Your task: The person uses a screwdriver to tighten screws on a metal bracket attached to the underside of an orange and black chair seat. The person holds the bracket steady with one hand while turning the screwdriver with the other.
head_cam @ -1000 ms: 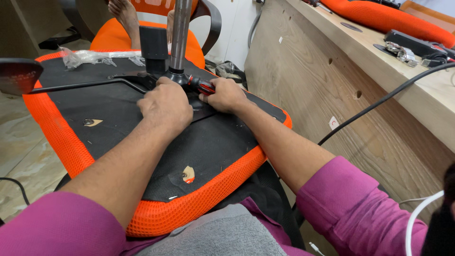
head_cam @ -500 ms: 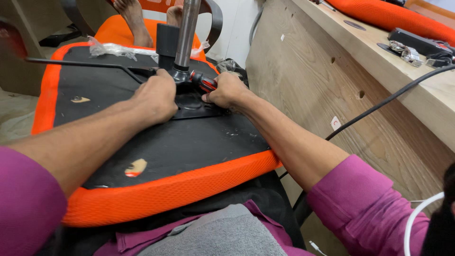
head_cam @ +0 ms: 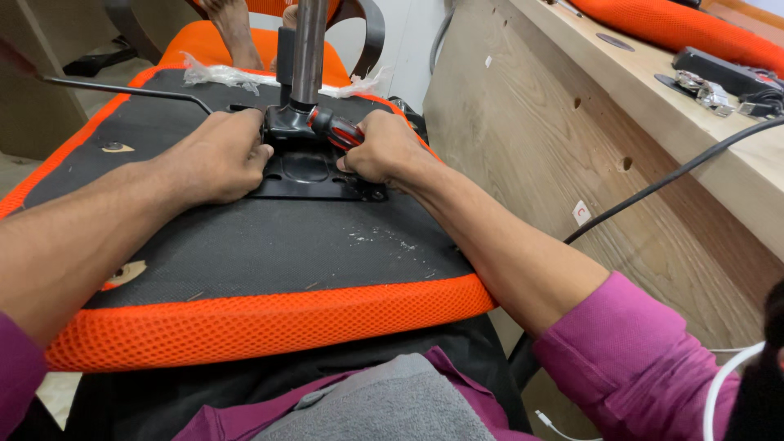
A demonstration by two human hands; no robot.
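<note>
Gripping a screwdriver (head_cam: 336,131), right hand (head_cam: 384,151) beside flat left hand (head_cam: 216,155).

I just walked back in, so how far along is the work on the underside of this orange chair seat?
Looks done: the black metal plate lies flat on the upturned seat, with the gas cylinder standing in its bracket. In hand: the right hand grips a red-and-black screwdriver at the bracket, while the left hand presses on the plate's other side. Left: whether all the screws are in is hidden.

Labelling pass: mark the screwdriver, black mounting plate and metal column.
screwdriver (head_cam: 336,131), head view, on its red-black handle.
black mounting plate (head_cam: 306,170), head view, on its flat middle.
metal column (head_cam: 309,49), head view, on its shaft.
</note>
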